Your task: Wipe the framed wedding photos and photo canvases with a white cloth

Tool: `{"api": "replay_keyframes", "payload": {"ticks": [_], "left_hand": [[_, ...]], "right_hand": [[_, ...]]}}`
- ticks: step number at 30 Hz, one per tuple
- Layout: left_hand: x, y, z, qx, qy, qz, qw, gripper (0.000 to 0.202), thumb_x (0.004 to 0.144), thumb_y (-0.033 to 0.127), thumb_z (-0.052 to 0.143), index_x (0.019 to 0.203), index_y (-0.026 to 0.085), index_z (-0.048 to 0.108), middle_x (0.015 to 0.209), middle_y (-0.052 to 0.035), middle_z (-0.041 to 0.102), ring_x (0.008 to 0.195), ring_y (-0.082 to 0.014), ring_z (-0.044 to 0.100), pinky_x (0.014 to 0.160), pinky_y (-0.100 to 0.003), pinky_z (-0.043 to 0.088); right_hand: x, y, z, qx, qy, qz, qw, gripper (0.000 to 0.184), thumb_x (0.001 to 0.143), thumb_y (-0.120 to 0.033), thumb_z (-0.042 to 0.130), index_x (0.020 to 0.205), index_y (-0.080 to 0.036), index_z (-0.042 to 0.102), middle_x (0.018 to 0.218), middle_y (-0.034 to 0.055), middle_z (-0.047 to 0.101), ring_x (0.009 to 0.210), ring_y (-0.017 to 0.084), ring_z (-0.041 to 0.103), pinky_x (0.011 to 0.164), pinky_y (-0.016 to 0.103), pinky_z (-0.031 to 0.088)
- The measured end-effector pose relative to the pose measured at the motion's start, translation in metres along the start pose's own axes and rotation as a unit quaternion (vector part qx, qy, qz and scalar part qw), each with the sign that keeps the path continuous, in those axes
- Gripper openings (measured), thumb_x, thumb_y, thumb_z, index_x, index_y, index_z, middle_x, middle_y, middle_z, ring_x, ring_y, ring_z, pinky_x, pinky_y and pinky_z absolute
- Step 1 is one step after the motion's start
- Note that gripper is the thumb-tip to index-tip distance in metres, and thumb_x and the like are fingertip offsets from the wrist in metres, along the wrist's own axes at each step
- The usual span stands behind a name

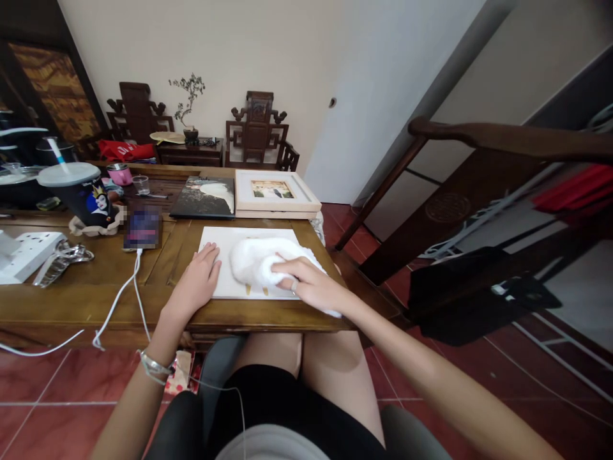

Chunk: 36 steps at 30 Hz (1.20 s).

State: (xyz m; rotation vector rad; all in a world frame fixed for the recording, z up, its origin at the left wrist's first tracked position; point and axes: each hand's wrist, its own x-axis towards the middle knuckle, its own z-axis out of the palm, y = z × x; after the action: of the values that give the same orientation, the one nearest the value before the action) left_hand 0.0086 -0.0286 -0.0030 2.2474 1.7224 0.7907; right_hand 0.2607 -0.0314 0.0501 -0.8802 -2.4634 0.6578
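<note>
A pale flat board (pixel 223 239) lies near the front edge of the wooden table. On it is a raised, fluffy white shape (pixel 244 257) with two small gold-brown marks like legs at its lower edge. My right hand (pixel 306 281) is closed around a bunched white cloth (pixel 269 271), pressed against the fluffy shape; the cloth's loose end trails toward the table edge under my wrist. My left hand (pixel 204 275) lies flat over the board's left edge, fingers stretched out and holding nothing.
Behind the board are a dark picture (pixel 204 197) and a white-framed picture (pixel 278 190). To the left stand a lidded cup with a straw (pixel 83 191), a phone (pixel 142 229) on a white cable, a clear hair clip (pixel 62 259) and a power strip (pixel 29 255). A wooden chair (pixel 445 191) stands right.
</note>
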Motion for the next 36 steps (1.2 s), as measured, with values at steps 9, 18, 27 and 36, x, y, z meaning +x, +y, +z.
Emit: {"api": "replay_keyframes", "payload": {"ticks": [9, 18, 27, 36], "left_hand": [[0.0, -0.001, 0.0, 0.002, 0.002, 0.004, 1.0, 0.05, 0.096, 0.029, 0.031, 0.132, 0.004, 0.053, 0.147, -0.0209, 0.047, 0.143, -0.0274, 0.038, 0.119, -0.049, 0.027], [0.0, -0.004, 0.003, -0.005, 0.009, 0.013, 1.0, 0.048, 0.097, 0.029, 0.032, 0.133, 0.007, 0.053, 0.148, -0.02, 0.047, 0.143, -0.027, 0.037, 0.118, -0.049, 0.027], [0.001, -0.007, 0.002, 0.0, 0.0, 0.018, 1.0, 0.048, 0.094, 0.023, 0.029, 0.134, 0.008, 0.052, 0.149, -0.0183, 0.046, 0.143, -0.0266, 0.036, 0.118, -0.05, 0.028], [0.0, -0.003, 0.001, -0.009, 0.008, 0.013, 1.0, 0.048, 0.097, 0.03, 0.029, 0.132, 0.01, 0.054, 0.147, -0.0183, 0.048, 0.142, -0.0265, 0.039, 0.118, -0.051, 0.026]], "right_hand": [[0.08, 0.046, 0.007, -0.067, 0.081, 0.039, 0.994, 0.017, 0.082, -0.023, 0.039, 0.072, -0.021, 0.053, 0.07, 0.0021, 0.056, 0.075, 0.022, 0.051, 0.076, 0.032, 0.039], [0.041, 0.001, 0.029, -0.161, 0.007, -0.041, 0.986, 0.034, 0.082, -0.009, 0.04, 0.103, -0.012, 0.066, 0.114, 0.0165, 0.069, 0.119, 0.033, 0.057, 0.108, 0.052, 0.03], [-0.012, -0.043, 0.013, -0.07, -0.05, -0.064, 0.994, 0.02, 0.079, -0.007, 0.045, 0.076, -0.021, 0.058, 0.068, 0.0005, 0.061, 0.075, 0.021, 0.062, 0.105, 0.046, 0.039], [0.049, 0.017, 0.008, -0.076, 0.006, -0.028, 0.997, 0.021, 0.082, -0.012, 0.041, 0.072, -0.021, 0.056, 0.056, -0.0039, 0.047, 0.06, 0.017, 0.046, 0.096, 0.039, 0.042]]}}
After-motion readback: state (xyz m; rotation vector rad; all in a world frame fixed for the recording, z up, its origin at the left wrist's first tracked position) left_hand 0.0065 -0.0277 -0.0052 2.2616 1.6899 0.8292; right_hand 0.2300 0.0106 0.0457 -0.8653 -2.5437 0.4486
